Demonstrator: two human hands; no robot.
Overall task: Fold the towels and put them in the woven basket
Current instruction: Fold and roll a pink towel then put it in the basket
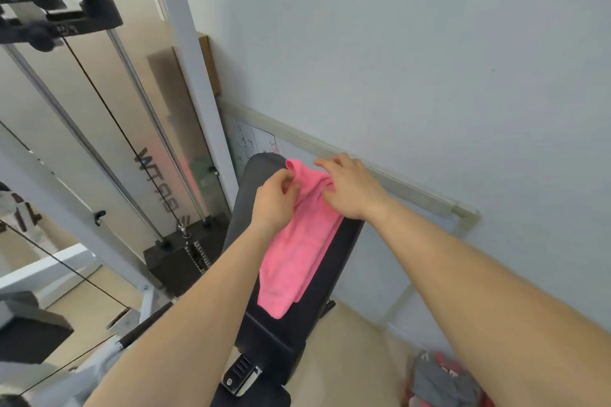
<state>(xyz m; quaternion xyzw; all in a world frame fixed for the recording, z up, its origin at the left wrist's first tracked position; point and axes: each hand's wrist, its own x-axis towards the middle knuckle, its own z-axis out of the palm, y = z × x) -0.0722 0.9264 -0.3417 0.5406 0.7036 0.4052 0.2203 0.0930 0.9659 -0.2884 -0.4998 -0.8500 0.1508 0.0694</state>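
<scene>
A pink towel lies lengthwise on the black padded gym bench, partly folded into a long strip. My left hand pinches the towel's far end on its left side. My right hand grips the bunched far end from the right, fingers curled over the cloth. No woven basket shows in this view.
A cable weight machine with a white frame and black weight stack stands left of the bench. A pale wall with a framed whiteboard runs along the right. A heap of grey and red cloth lies on the floor at bottom right.
</scene>
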